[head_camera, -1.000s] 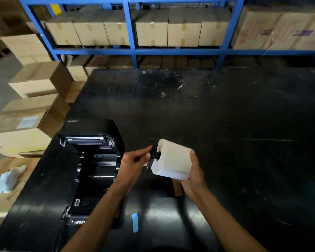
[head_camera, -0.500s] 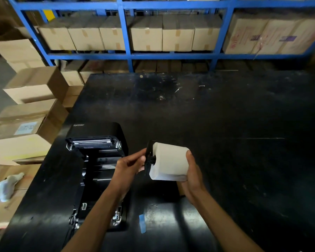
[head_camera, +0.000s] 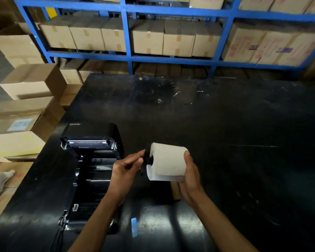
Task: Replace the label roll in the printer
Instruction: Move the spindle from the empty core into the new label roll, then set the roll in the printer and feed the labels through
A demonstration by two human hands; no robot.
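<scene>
The white label roll [head_camera: 168,161] is held in the air over the near part of the black bench [head_camera: 225,124], just right of the open Xprinter label printer [head_camera: 91,160] at the bench's left edge — apparently so the black spindle holder [head_camera: 147,160] can be seated in its core before loading. The right hand [head_camera: 188,171] cups the roll's far end, fingers wrapped round it. The left hand [head_camera: 126,167] pinches the holder's flange, fingers narrowed. A brown empty core [head_camera: 175,190] lies on the bench beneath — probably the spent one.
</scene>
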